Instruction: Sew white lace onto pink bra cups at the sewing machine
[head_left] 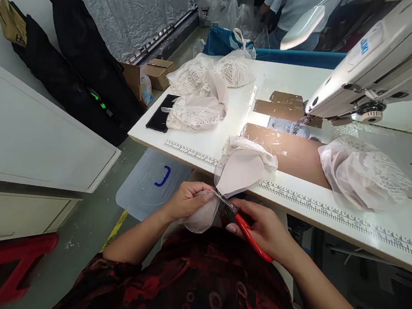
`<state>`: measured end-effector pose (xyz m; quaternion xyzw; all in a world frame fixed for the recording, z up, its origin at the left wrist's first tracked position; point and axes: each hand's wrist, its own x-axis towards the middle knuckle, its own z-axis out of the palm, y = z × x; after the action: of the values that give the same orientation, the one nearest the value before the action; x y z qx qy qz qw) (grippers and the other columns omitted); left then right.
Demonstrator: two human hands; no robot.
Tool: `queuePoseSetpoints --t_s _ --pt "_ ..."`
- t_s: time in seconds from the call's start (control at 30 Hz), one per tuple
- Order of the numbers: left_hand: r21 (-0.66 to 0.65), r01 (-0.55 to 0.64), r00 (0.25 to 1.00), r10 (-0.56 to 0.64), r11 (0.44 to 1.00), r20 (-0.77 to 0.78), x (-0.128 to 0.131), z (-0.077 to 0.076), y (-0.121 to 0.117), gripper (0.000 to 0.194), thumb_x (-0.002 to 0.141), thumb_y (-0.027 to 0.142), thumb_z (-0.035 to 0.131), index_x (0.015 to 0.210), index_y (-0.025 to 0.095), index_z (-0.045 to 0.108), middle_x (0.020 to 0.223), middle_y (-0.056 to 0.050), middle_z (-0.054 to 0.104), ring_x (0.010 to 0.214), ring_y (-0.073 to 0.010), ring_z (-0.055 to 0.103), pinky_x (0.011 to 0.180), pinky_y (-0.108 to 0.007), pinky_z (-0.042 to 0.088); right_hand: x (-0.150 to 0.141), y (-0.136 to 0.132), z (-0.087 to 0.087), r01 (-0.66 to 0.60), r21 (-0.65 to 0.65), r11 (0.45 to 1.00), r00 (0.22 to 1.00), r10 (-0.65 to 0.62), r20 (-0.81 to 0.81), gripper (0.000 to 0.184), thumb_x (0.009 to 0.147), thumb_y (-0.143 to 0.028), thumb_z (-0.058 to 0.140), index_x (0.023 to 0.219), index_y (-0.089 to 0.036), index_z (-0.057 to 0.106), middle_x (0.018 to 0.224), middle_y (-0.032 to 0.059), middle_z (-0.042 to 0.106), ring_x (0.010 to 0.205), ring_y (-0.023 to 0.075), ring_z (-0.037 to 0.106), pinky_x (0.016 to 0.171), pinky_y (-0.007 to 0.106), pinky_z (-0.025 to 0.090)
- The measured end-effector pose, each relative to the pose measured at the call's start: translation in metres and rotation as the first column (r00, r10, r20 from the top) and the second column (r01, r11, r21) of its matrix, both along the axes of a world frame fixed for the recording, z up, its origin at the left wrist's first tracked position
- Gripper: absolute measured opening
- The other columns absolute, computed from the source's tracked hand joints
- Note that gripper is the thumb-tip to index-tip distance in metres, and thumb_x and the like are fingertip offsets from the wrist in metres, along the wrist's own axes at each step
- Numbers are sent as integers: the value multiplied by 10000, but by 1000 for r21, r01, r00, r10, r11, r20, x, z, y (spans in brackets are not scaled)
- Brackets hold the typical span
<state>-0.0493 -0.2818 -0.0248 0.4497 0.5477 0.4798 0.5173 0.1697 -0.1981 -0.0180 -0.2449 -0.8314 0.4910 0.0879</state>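
My left hand [191,202] is closed in a pinch on a pale pink bra piece [240,173] with cream lace. One cup lies over the table's front edge; the other hangs below my fingers. In my right hand [266,227] is a pair of red-handled scissors [247,232], the hand wrapped round the handles. The metal blades point left and touch the narrow middle of the bra piece, close to my left fingertips. Whether the blades are apart I cannot tell.
A sewing machine [368,58] stands on the white table [199,149], which has a printed ruler along its front. Lace cup pieces [195,114] lie at left, another lace pile [364,174] at right. A clear plastic lid [145,182] sits below. Another person [296,12] is behind.
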Motion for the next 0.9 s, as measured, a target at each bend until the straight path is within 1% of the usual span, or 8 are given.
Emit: queuePoseSetpoints --t_s 0.17,0.27,0.37,0.57,0.7,0.77,0.9 --pt "33 -3 1000 3 999 11 -1 -2 0 331 835 415 634 947 117 727 865 -72 713 767 -141 615 709 -212 463 -2 2 2 -8 37 999 1000 7 8 450 824 -420 633 1219 -213 579 1062 82 673 919 228 621 788 320 491" --pt "57 -21 1000 20 998 21 0 -3 1 326 834 409 638 942 115 729 865 -76 716 767 -140 616 705 -210 465 -4 2 2 -5 62 998 1000 5 11 440 821 -425 634 1197 -203 584 1036 84 676 899 223 622 776 318 493" --pt "51 -35 999 33 998 28 0 -4 1 345 826 425 643 941 111 731 861 -82 717 758 -146 619 695 -217 466 -6 3 2 -3 79 997 1000 3 0 418 818 -417 638 1173 -202 588 1018 76 675 880 211 621 764 306 489" --pt "15 -47 996 46 999 77 1 -6 3 360 816 437 654 933 105 727 813 -72 700 706 -126 592 655 -207 445 -5 4 2 -26 28 999 1000 26 2 334 835 -382 625 1112 -198 591 934 50 668 804 183 607 710 270 474" --pt "8 -41 996 40 999 82 2 -5 4 349 811 432 661 899 101 726 769 -56 683 670 -108 567 628 -197 427 -4 6 -1 -43 5 999 999 43 -2 284 855 -372 601 1079 -198 593 910 41 667 769 164 599 682 249 459" --pt "14 -39 997 37 999 75 1 -5 4 338 813 426 660 882 102 725 747 -47 677 655 -101 559 618 -193 420 -4 7 -3 -51 22 998 999 51 -8 254 868 -364 584 1062 -200 592 896 38 667 753 156 596 667 242 450" --pt "12 -25 998 25 1000 60 0 -5 4 330 818 424 655 893 110 724 735 -38 672 635 -96 553 597 -192 413 -3 9 -7 -49 103 993 999 49 0 230 868 -372 581 1018 -198 596 841 34 669 698 150 588 635 244 435"
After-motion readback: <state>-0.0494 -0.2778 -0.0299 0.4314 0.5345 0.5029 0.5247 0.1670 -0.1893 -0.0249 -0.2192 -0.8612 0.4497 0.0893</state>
